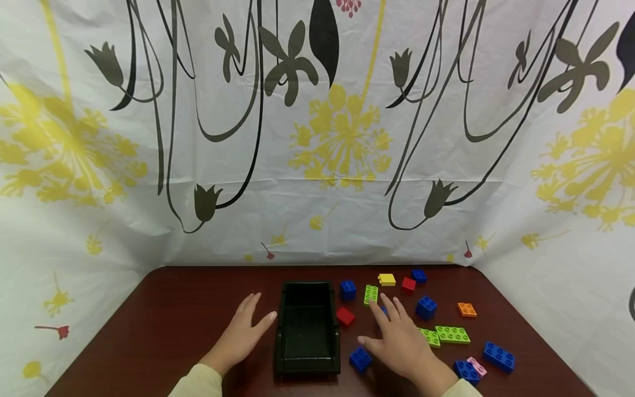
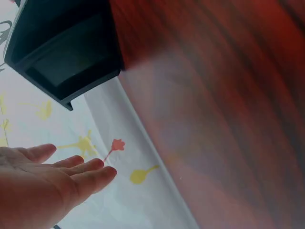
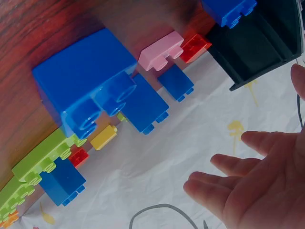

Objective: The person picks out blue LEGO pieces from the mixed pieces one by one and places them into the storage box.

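A black plastic bin (image 1: 307,331) stands in the middle of the table, its inside bare. To its left hovers my left hand (image 1: 240,336), fingers straight and thumb apart, holding nothing; the left wrist view shows this hand (image 2: 52,183) below the bin (image 2: 71,55). My right hand (image 1: 402,342) spreads its fingers over the toy bricks right of the bin, with nothing in its grasp. Nearest to it are a blue brick (image 1: 360,359), a lime green brick (image 1: 430,337) and a red brick (image 1: 345,316). Another blue brick behind its fingers is mostly hidden.
Farther back lie a yellow brick (image 1: 387,279), a red brick (image 1: 409,284) and several blue bricks. Toward the right are an orange brick (image 1: 467,310), a long lime brick (image 1: 453,334) and a pink brick (image 1: 477,366). A patterned white cloth (image 1: 322,220) hangs behind the dark table (image 1: 198,309).
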Tool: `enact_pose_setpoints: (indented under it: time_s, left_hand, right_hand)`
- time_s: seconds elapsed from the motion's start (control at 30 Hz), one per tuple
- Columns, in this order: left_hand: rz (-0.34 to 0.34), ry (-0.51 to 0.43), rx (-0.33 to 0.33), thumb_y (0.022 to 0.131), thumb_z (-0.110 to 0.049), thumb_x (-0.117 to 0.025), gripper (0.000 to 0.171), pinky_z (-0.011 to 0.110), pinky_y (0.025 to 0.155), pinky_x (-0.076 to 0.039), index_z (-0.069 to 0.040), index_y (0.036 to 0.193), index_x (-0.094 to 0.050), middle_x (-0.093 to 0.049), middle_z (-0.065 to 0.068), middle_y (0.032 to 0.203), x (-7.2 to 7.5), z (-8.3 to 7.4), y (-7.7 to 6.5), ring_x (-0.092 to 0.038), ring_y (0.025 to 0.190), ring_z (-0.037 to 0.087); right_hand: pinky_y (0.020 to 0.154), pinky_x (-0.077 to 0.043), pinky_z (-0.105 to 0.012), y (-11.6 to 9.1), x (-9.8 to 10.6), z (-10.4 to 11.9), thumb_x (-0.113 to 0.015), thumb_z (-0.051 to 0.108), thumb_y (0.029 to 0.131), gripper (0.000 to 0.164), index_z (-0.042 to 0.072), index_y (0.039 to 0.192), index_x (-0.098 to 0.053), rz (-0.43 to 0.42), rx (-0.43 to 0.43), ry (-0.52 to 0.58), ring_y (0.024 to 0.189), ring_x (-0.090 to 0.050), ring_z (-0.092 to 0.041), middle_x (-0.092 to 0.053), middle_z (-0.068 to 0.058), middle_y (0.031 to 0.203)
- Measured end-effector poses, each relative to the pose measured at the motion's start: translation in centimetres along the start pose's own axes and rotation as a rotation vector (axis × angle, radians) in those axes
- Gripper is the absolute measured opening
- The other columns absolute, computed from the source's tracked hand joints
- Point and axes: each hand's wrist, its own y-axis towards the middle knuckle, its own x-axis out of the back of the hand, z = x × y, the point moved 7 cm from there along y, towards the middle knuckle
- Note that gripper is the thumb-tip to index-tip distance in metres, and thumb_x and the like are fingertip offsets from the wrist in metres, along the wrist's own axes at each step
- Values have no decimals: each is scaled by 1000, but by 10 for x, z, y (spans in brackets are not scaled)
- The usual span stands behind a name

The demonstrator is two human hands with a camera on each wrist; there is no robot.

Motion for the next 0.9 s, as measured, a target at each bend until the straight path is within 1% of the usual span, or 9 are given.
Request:
enact_pose_setpoints:
  time_s: [0.13, 0.27, 0.37, 0.5, 0.67, 0.9]
  left_hand:
    - [-6, -58, 6, 93, -59, -50, 86, 69, 105, -24, -3, 152, -24, -18, 26, 156, -4, 2, 3, -20, 140, 48]
    - [12, -98, 37, 93, -60, -49, 84, 69, 103, -26, -3, 151, -27, -23, 26, 154, -7, 2, 4, -22, 139, 49]
    - [27, -121, 51, 94, -58, -49, 81, 69, 102, -28, -4, 151, -28, -25, 26, 154, -10, 2, 4, -24, 138, 49]
    - [39, -158, 51, 96, -53, -49, 75, 68, 102, -29, -4, 150, -30, -27, 26, 153, -14, 3, 5, -26, 138, 48]
    - [63, -206, 43, 98, -48, -50, 71, 68, 101, -31, -4, 150, -31, -30, 28, 151, -18, 1, 6, -28, 136, 50]
    - [91, -228, 26, 98, -46, -52, 68, 66, 101, -32, -4, 149, -34, -34, 27, 149, -22, -2, 6, -29, 136, 49]
  right_hand:
    - [95, -42, -63, -2, -1, 1, -68, 56, 82, 80, 12, 145, -45, 25, -16, 26, 138, -29, -47, -35, -20, 150]
    - [93, -43, -64, -5, 1, 4, -69, 55, 82, 79, 12, 144, -45, 46, -29, 37, 137, -32, -45, -38, -20, 149]
    - [92, -45, -62, -6, 1, 7, -70, 52, 82, 76, 13, 143, -47, 55, -36, 44, 134, -39, -42, -43, -19, 145]
    - [91, -47, -59, -6, -1, 9, -72, 48, 83, 72, 12, 141, -50, 55, -32, 53, 126, -49, -37, -49, -16, 140]
    - [91, -49, -57, -6, -3, 11, -74, 44, 82, 68, 10, 137, -53, 56, -12, 62, 122, -53, -36, -52, -15, 138]
    - [83, -52, -56, -7, -5, 17, -76, 35, 81, 60, 7, 131, -58, 80, 48, 111, 116, -56, -39, -54, -18, 134]
